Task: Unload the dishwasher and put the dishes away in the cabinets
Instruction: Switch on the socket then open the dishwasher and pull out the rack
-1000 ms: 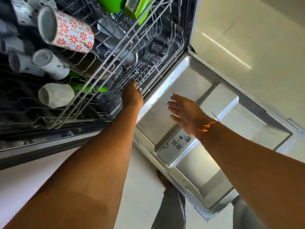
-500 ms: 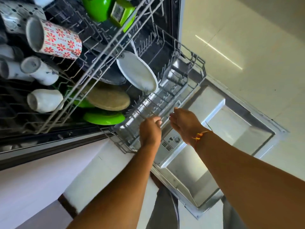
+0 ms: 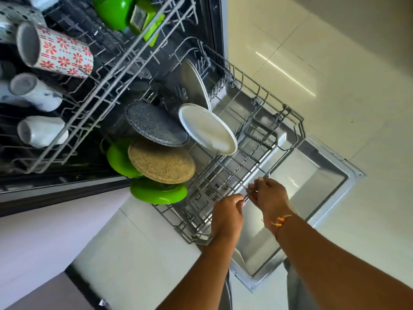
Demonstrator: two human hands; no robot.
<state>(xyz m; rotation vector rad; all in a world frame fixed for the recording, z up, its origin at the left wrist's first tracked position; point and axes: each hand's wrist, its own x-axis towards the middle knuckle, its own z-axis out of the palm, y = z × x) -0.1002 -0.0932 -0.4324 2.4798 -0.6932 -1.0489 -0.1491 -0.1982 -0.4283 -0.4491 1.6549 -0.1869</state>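
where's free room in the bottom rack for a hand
The front half of the lower rack is bare, bordered by the white plate, the left hand and the right hand. Crowded behind: grey plate, tan plate, green plate.

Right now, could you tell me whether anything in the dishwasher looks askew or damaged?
Nothing looks broken or spilled. In the lower rack, the white plate leans steeply, and the grey speckled plate and tan plate overlap. The left hand and right hand grip the rack's front rim.
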